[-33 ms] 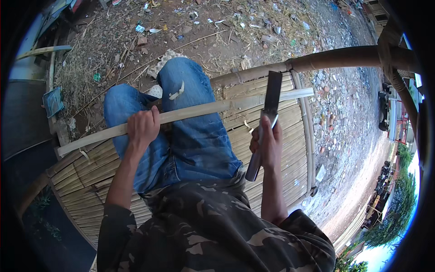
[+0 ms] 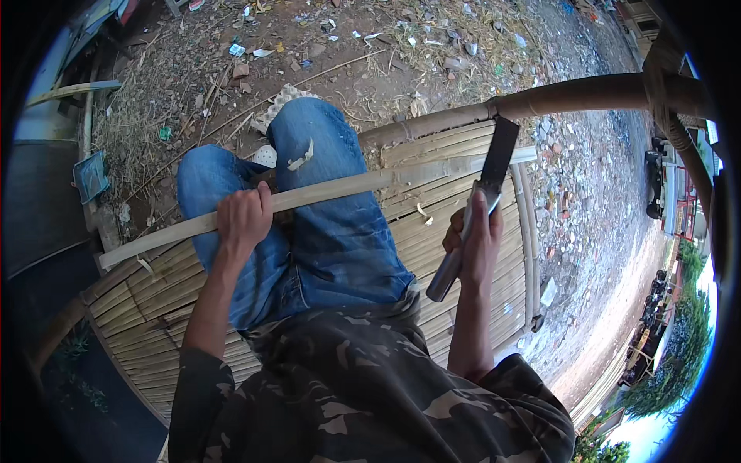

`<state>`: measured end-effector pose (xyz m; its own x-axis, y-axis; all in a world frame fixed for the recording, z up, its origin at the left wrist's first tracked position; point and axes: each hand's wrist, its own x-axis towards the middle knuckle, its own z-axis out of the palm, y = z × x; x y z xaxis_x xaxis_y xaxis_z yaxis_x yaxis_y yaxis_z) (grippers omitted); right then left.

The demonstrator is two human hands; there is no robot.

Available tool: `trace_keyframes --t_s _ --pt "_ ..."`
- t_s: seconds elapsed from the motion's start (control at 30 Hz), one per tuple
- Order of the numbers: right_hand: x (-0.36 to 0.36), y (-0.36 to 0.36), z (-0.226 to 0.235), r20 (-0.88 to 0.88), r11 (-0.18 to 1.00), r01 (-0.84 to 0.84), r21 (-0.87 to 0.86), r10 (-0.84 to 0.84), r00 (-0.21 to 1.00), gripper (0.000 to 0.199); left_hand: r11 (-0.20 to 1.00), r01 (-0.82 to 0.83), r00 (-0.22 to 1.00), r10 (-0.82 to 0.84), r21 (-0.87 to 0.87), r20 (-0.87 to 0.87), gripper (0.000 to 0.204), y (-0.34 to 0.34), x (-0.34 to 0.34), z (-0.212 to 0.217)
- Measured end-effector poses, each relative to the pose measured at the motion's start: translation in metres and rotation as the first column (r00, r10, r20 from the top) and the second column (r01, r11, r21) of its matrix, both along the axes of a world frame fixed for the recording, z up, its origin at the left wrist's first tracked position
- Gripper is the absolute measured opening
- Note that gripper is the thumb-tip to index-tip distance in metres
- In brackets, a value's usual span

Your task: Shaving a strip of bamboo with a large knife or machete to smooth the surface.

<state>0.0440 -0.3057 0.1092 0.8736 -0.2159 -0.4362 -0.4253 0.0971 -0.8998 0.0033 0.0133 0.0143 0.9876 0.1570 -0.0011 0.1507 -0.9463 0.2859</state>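
Note:
A long pale bamboo strip lies slantwise across my thighs, its right end reaching past the bench edge. My left hand is closed around it over the left thigh. In my right hand is a knife with a dark, straight, blunt-ended blade and a tube-like metal handle. Its blade points up and to the right, crossing in front of the strip near the right end; whether the two touch I cannot tell. A curled shaving rests on the right knee of my jeans, and another shaving lies on the slats.
I sit on a bamboo slat bench framed by a thick pole at the far right. Littered ground with dry grass lies ahead, and stony ground to the right. A blue plastic piece hangs at the left.
My right hand has shifted right with the knife, which now leans further to the right, its blade nearer the strip's right end. My left hand and the bamboo strip have barely moved.

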Motion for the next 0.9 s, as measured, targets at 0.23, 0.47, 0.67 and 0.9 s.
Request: trace_keyframes --t_s 0.23,0.47,0.67,0.9 --pt "-0.02 0.04 -0.026 -0.147 0.916 -0.4 0.04 0.402 0.904 0.028 1.0 0.004 1.0 -0.004 -0.02 0.006 0.054 -0.002 0.005 -0.004" --pt "-0.03 0.032 -0.085 -0.094 0.893 -0.408 -0.192 0.397 0.913 0.027 0.999 -0.021 0.998 0.019 0.033 0.052 0.055 0.004 0.006 -0.001" --pt "-0.013 0.023 -0.04 -0.013 0.991 -0.123 -0.053 0.122 0.992 0.026 1.0 -0.014 0.999 0.015 -0.004 0.039 0.054 -0.002 0.0 0.001" --pt "-0.003 0.013 -0.017 0.002 0.999 -0.042 -0.004 0.042 0.999 0.023 1.0 -0.016 0.999 0.016 0.002 0.028 0.054 0.0 -0.002 -0.005"
